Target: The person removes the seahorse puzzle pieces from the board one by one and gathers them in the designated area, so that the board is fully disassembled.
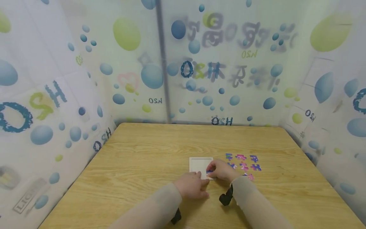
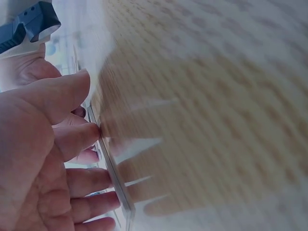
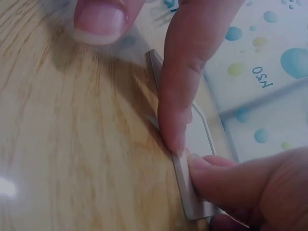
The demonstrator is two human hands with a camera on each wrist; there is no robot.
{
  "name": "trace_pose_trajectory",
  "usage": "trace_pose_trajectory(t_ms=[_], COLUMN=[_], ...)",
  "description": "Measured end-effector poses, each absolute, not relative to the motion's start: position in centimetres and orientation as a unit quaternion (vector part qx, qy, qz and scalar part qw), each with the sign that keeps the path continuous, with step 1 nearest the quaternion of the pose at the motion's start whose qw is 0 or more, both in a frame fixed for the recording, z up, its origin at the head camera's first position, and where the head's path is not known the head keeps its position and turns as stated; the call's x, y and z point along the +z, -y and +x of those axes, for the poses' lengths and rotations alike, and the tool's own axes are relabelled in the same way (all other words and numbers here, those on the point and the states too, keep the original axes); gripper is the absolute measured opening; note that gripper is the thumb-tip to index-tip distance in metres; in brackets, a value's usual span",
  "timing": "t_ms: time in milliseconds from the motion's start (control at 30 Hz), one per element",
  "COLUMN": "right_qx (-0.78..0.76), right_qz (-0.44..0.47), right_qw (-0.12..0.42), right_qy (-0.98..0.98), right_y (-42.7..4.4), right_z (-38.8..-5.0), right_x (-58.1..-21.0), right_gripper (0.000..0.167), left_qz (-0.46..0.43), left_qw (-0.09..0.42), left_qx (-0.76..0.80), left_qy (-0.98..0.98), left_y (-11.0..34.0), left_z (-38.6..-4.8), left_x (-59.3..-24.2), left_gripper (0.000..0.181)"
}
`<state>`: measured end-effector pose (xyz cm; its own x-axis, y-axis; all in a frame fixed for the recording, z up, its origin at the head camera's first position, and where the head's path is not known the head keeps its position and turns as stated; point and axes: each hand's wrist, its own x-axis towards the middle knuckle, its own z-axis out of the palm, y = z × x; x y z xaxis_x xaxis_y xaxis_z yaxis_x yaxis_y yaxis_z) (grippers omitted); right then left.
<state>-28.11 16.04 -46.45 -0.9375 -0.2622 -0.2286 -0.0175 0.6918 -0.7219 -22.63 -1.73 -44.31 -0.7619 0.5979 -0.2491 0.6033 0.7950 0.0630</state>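
A white square puzzle tray lies on the table, with raised edges showing in both wrist views. My right hand pinches a small blue and pink puzzle piece at the tray's near right corner. In the right wrist view, that hand's thumb is just inside the rim, and the piece is mostly hidden. My left hand rests at the tray's near edge with its fingers extended. One left finger touches the rim beside the right thumb.
Several loose pink, blue and purple puzzle pieces lie spread out right of the tray, partly behind the right hand. The wooden table is bordered by printed curtains. A black wrist device hangs under the right sleeve.
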Motion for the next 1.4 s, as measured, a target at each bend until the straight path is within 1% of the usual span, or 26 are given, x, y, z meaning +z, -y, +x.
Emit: trace_pose_trajectory(t_ms=[233,533,833,1167,1400], right_qx=[-0.391,-0.392,-0.395,-0.415,-0.421], right_qz=[-0.072,-0.063,-0.058,-0.036,-0.033], right_qw=[0.155,0.160,0.164,0.157,0.141], right_qy=[-0.904,-0.904,-0.902,-0.896,-0.895], right_y=[-15.92,-15.84,-15.80,-15.99,-16.11], right_z=[-27.93,-27.97,-28.09,-27.93,-27.81], right_x=[-46.34,-46.17,-46.33,-46.35,-46.49], right_gripper=[0.013,0.015,0.016,0.028,0.022], left_qz=[0.309,0.310,0.306,0.306,0.304], left_qw=[0.133,0.122,0.127,0.130,0.131], left_qx=[-0.002,-0.008,0.003,-0.005,0.000], left_qy=[-0.942,-0.943,-0.944,-0.943,-0.944], left_y=[1.56,1.50,1.42,1.37,1.40], left_z=[-22.59,-22.42,-22.53,-22.61,-22.42], left_x=[-44.31,-44.36,-44.62,-44.54,-44.28], left_gripper=[0.058,0.059,0.059,0.059,0.059])
